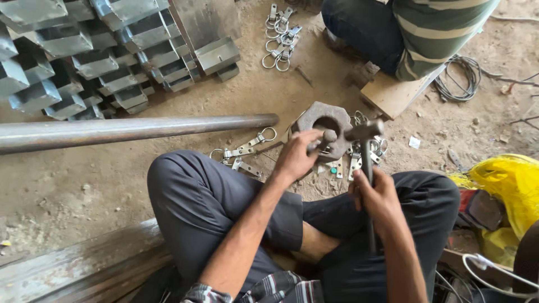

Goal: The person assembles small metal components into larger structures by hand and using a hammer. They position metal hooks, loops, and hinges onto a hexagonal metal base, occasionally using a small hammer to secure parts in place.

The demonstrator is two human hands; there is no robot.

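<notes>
I sit cross-legged on a dirt floor. My left hand grips a short metal punch held against a small metal hanger piece on a heavy octagonal steel block with a round hole. My right hand is closed around the handle of a hammer, whose head hovers just right of the punch top. Loose metal ring hangers lie on the ground to the left of the block, and more are scattered to its right.
A long steel pipe lies across the floor at left. Stacked folded sheet-metal brackets fill the upper left. Another person in a striped shirt sits on a wooden board. A yellow bag and wire coil lie right.
</notes>
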